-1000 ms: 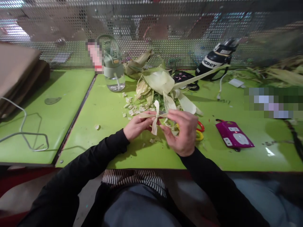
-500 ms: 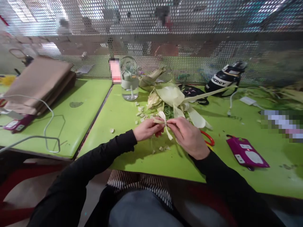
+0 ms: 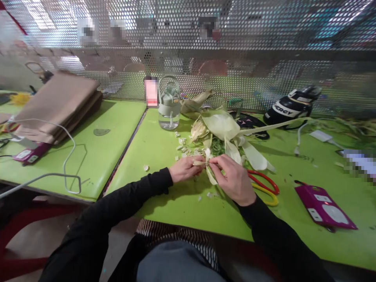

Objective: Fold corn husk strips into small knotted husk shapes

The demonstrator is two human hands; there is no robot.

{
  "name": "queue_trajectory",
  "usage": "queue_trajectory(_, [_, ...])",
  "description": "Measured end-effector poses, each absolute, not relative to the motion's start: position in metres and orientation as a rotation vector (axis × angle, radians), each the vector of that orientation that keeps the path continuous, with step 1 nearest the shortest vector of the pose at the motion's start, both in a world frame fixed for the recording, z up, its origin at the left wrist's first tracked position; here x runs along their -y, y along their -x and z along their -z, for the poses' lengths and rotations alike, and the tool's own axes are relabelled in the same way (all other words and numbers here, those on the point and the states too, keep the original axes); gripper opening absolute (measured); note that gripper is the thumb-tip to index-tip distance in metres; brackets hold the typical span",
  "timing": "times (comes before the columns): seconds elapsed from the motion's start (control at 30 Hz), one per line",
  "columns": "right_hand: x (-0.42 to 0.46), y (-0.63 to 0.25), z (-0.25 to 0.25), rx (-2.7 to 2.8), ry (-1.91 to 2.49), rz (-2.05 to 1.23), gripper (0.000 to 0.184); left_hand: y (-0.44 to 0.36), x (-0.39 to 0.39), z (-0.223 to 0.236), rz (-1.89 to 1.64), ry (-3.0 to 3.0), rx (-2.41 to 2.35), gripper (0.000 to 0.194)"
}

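Observation:
Between my two hands is a small flower shape of pale corn husk strips [image 3: 211,176], its strips spreading out from a pinched centre. My left hand [image 3: 185,168] is closed on its left side, with the fingertips partly hidden. Thumb and fingers of my right hand [image 3: 235,178] pinch it near the centre from the right. Just beyond lie wide corn husk leaves [image 3: 221,125], a dried husk bundle [image 3: 199,130] and green shredded strands [image 3: 217,147]. Small husk scraps [image 3: 183,148] are scattered left of these. Scissors with red and yellow handles [image 3: 268,188] lie beside my right wrist.
A clear water bottle [image 3: 169,111] and a phone [image 3: 151,92] stand at the back against a perforated metal screen [image 3: 117,66]. A black bottle [image 3: 283,107] leans at the right. Purple power strips [image 3: 326,207] lie on the green table, and brown bags [image 3: 61,103] at the left.
The view has shifted slightly, so the table things appear farther right and lower. More of the scissors shows beside my right hand. Both hands still hold the husk flower shape.

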State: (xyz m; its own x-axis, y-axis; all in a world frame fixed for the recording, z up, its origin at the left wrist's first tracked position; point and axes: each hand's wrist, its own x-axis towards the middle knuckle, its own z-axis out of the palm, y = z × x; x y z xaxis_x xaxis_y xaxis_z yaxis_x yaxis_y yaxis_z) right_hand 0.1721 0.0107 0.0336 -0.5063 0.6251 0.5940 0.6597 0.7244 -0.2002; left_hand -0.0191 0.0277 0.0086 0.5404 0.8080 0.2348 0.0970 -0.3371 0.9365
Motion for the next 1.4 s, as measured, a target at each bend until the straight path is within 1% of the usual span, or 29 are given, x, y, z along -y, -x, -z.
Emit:
queue_trajectory(0.13, [-0.013,-0.173,-0.030,2.261,0.974,-0.001,0.013,0.016,-0.025,-0.002,-0.957,-1.787,-0.803,0.022])
queue_trajectory(0.2, [-0.016,-0.175,-0.027,2.230,0.954,-0.002,0.011,0.014,-0.026,0.001,-0.942,-1.718,-0.778,0.025])
queue_trajectory(0.33, [-0.023,-0.182,-0.022,2.218,0.879,0.026,0.007,0.010,-0.028,0.006,-0.861,-1.381,-0.651,0.033])
queue_trajectory(0.43, [-0.023,-0.186,-0.018,2.216,0.872,0.039,0.008,0.008,-0.029,0.010,-0.883,-1.264,-0.654,0.044])
queue_trajectory(0.53, [-0.019,-0.184,-0.016,2.219,0.889,0.086,0.007,0.008,-0.028,0.014,-0.918,-1.184,-0.682,0.048])
queue_trajectory(0.67, [-0.016,-0.180,-0.015,2.210,0.899,0.112,0.006,0.009,-0.027,0.018,-0.918,-1.142,-0.731,0.039])
queue_trajectory(0.8, [-0.014,-0.178,-0.014,2.181,0.901,0.133,0.004,0.009,-0.027,0.015,-1.117,-1.273,-0.819,0.022])
queue_trajectory(0.87, [-0.013,-0.179,-0.014,2.173,0.909,0.127,0.003,0.009,-0.024,0.012,-1.162,-1.281,-0.808,0.020])
queue_trajectory(1.03, [-0.010,-0.181,-0.016,2.174,0.888,0.196,0.012,0.008,-0.017,0.004,-1.018,-1.116,-0.739,0.040])
queue_trajectory(1.2, [-0.006,-0.177,-0.017,2.201,0.865,0.483,0.025,0.005,-0.013,0.001,-1.038,-0.774,-0.760,0.051])
queue_trajectory(1.3, [0.000,-0.174,-0.017,2.254,0.811,0.568,0.024,0.003,-0.011,0.001,-1.081,-0.741,-0.768,0.045])
queue_trajectory(1.4, [0.004,-0.171,-0.016,2.265,0.751,0.570,0.028,0.001,-0.006,0.001,-1.069,-0.778,-0.758,0.036])
